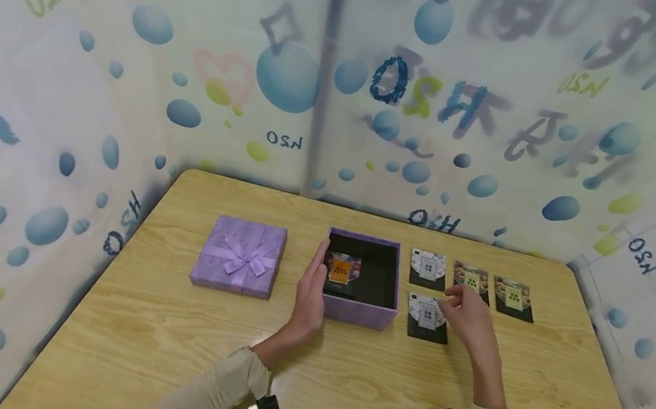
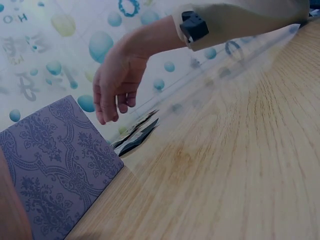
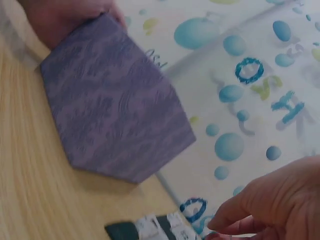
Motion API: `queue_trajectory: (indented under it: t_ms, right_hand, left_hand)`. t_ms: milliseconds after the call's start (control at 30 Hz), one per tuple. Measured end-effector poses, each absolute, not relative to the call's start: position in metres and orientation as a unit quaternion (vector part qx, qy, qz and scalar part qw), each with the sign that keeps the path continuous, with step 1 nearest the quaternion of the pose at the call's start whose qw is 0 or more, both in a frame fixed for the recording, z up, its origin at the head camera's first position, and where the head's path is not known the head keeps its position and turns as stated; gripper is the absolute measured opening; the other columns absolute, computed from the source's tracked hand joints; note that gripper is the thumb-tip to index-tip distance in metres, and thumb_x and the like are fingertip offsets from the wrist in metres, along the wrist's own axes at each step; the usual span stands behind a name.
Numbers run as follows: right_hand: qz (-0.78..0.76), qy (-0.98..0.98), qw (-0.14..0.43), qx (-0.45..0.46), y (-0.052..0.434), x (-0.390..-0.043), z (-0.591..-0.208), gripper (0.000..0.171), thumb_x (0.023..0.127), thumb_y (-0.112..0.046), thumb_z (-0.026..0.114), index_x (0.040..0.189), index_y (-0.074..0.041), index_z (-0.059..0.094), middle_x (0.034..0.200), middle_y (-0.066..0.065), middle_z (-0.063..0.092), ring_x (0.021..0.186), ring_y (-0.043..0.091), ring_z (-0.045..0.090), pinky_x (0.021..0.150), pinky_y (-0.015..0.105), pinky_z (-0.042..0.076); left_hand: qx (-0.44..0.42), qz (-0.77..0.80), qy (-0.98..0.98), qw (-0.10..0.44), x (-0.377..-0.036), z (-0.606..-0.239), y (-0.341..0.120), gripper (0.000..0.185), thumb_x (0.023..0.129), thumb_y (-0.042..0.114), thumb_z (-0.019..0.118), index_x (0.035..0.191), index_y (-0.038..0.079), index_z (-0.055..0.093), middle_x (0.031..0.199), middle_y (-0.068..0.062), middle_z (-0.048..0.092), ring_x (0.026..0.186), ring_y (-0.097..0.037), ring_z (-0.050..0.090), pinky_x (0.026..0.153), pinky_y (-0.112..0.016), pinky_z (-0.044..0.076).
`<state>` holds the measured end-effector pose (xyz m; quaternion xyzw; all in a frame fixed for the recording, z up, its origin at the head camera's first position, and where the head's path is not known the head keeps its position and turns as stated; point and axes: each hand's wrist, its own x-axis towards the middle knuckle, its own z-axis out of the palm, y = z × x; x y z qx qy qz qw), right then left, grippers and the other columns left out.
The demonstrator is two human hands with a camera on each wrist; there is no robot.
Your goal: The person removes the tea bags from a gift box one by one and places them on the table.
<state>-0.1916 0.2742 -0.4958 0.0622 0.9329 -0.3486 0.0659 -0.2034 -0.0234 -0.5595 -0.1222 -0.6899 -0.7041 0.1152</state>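
Left hand (image 1: 312,287): flat against the left wall of the box (image 1: 357,309), fingers straight, bracing it; nothing held.
Right hand (image 1: 468,320): fingers loosely curled, tips over the near packet (image 1: 428,317); the head view is too small to tell whether they pinch its edge or only touch it.
Box: open, purple, patterned walls, dark lining; stands mid-table (image 1: 160,350), one orange-labelled packet (image 1: 341,269) already inside at its left.
Packets: four lie right of the box, three in a back row (image 1: 427,267) (image 1: 472,279) (image 1: 513,298) and one nearer, just beside the box's right wall.
Lid (image 1: 240,255): purple with a bow, left of the box, apart from it.
Handling, packets: judged light, thin and flexible, probably slick film; flat on the wood, so hard to get under. Best taken by pinching a short edge or sliding a corner up first.
Handling, box: judged light, stiff card; likely to slide when nudged, hence the bracing palm.
Surround: bubble-printed screen (image 1: 131,56) on three sides.
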Motion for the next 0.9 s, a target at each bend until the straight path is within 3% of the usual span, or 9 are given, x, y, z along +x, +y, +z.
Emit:
queue_trajectory:
  t_ms: [200, 433, 567, 733, 900]
  right_hand:
    - [-0.415, 0.909, 0.044, 0.015, 0.25, -0.194, -0.482, 0.025, 0.106, -0.011, 0.054, 0.119, 0.01, 0.06, 0.1, 0.022, 0.065, 0.082, 0.031, 0.064, 0.066, 0.033, 0.05]
    - [-0.474, 0.88, 0.026, -0.018, 0.221, -0.202, -0.474, 0.02, 0.107, -0.01, 0.056, 0.115, 0.007, 0.063, 0.097, 0.026, 0.067, 0.085, 0.042, 0.066, 0.068, 0.029, 0.054]
    - [-0.459, 0.887, 0.007, -0.038, 0.207, -0.208, -0.469, 0.014, 0.104, -0.007, 0.061, 0.109, 0.005, 0.066, 0.091, 0.02, 0.068, 0.075, 0.033, 0.066, 0.063, 0.026, 0.051]
    - [-0.426, 0.903, -0.018, -0.053, 0.195, -0.212, -0.464, 0.007, 0.099, -0.004, 0.066, 0.103, 0.002, 0.067, 0.087, 0.012, 0.065, 0.072, 0.018, 0.059, 0.064, 0.028, 0.049]
    - [-0.416, 0.906, -0.013, -0.075, 0.185, -0.215, -0.458, 0.01, 0.099, -0.004, 0.068, 0.107, 0.003, 0.067, 0.091, 0.013, 0.067, 0.079, 0.023, 0.06, 0.071, 0.033, 0.05]
  left_hand:
    - [-0.121, -0.703, -0.691, 0.117, -0.203, -0.558, -0.023, 0.052, 0.116, 0.022, 0.027, 0.167, 0.011, 0.026, 0.172, -0.01, 0.024, 0.159, -0.022, 0.018, 0.128, -0.049, 0.016]
    - [-0.124, -0.706, -0.686, 0.124, -0.204, -0.559, -0.023, 0.051, 0.114, 0.008, 0.027, 0.166, 0.009, 0.028, 0.171, -0.009, 0.026, 0.159, -0.024, 0.019, 0.128, -0.038, 0.016]
    - [-0.121, -0.705, -0.688, 0.121, -0.204, -0.561, -0.023, 0.052, 0.114, 0.007, 0.027, 0.166, 0.009, 0.029, 0.171, -0.003, 0.027, 0.159, -0.02, 0.019, 0.127, -0.032, 0.016]
    - [-0.12, -0.708, -0.686, 0.118, -0.204, -0.561, -0.023, 0.051, 0.114, 0.007, 0.027, 0.165, 0.008, 0.028, 0.171, -0.009, 0.026, 0.159, -0.021, 0.019, 0.127, -0.031, 0.016]
    - [-0.118, -0.708, -0.687, 0.118, -0.205, -0.56, -0.023, 0.052, 0.114, 0.006, 0.027, 0.166, 0.008, 0.029, 0.171, -0.012, 0.027, 0.159, -0.02, 0.02, 0.127, -0.033, 0.016]
